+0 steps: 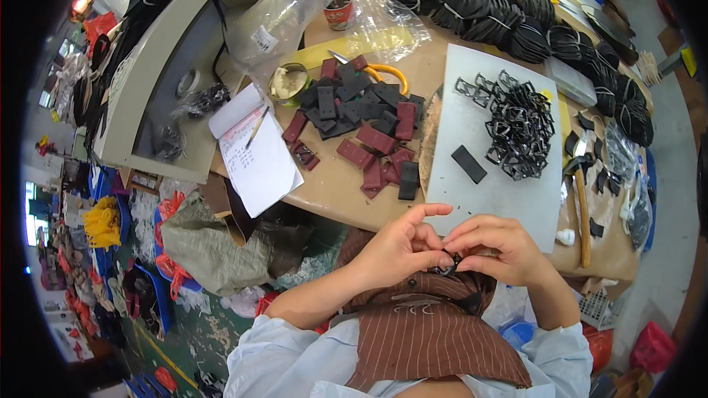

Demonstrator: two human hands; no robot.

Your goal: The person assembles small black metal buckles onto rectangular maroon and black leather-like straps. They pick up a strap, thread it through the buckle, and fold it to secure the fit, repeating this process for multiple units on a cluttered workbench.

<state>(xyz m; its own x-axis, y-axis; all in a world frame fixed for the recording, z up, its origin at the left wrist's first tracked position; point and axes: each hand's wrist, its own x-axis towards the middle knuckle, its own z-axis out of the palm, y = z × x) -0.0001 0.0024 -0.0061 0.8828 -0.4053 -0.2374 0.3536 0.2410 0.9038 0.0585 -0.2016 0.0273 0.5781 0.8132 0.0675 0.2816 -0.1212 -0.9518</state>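
Observation:
My left hand (405, 245) and my right hand (505, 248) meet in front of my apron, just off the near edge of the white board. Between their fingertips is a small shiny black buckle (447, 267), partly hidden by the fingers. Its look matches the heap of black buckles (520, 129) on the white board (461, 199). One flat black rectangular tab (469, 164) lies alone on that board, left of the heap. Farther left, black tabs and maroon tabs (355, 153) with small holes are piled on the brown table.
Orange-handled scissors (391, 74) lie behind the tab pile. A roll of tape (290, 82), a notebook (258, 158) with a pen and a patterned cup (338, 12) stand left. Bundled black cords (523, 37) line the back. A wooden-handled hammer (582, 214) lies right.

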